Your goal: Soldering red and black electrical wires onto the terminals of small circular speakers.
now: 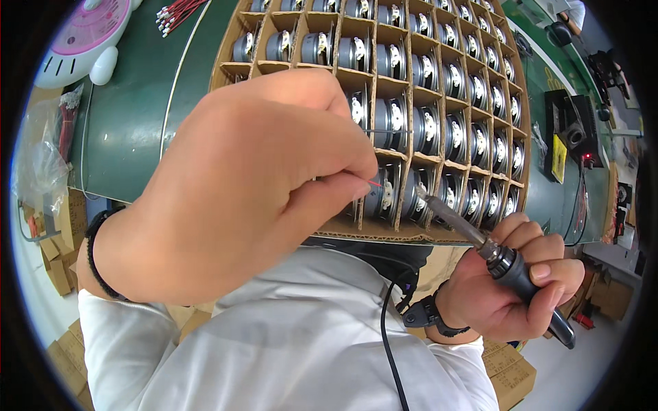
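My left hand (pixel 274 157) is closed in a pinch on a thin red wire (pixel 375 183), whose end sticks out past the fingertips. That end lies beside the terminal strip of a round speaker (pixel 385 198) in the near row of a divided cardboard box (pixel 370 229). A thin dark strand (pixel 387 131) also runs out from near the fingers. In my right hand (pixel 528 288), a soldering iron (pixel 460 222) is gripped by its black handle, its tip slanting up and left over a neighbouring speaker (pixel 415 195). My left hand covers several compartments.
The box stands on a green table (pixel 133 130). A pink and white fan (pixel 86 34), red wires (pixel 179 15) and a plastic bag (pixel 42 147) lie to the left. On the right is a black stand (pixel 574 123) with a red light. A black cord (pixel 387 335) hangs by my body.
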A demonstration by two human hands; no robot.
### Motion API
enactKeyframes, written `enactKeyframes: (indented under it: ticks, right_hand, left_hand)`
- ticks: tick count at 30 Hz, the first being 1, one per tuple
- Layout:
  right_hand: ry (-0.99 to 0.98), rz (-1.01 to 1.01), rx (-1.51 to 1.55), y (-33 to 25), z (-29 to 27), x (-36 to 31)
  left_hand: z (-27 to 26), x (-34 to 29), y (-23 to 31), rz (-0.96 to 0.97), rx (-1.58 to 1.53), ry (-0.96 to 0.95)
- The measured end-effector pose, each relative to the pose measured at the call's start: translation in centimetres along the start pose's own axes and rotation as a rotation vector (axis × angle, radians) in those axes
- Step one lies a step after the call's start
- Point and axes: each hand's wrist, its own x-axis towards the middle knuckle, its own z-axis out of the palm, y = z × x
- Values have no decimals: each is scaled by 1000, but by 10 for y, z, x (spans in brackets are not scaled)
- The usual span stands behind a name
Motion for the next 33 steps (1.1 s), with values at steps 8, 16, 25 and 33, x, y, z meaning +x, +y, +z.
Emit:
enactKeyframes:
  ticks: [8, 16, 25, 33]
  right_hand:
    - [55, -7, -74, 0, 16, -1]
    - [-7, -33, -69, 1, 17, -4]
    - [-61, -70, -93, 5, 19, -5]
    - [-117, -103, -74, 6, 17, -4]
  left_hand:
    - [17, 4, 0, 28, 62, 40]
    - [21, 4, 1, 6, 126, 65]
    - [25, 5, 5, -3, 229, 77]
    - [27, 6, 4, 42, 267, 121]
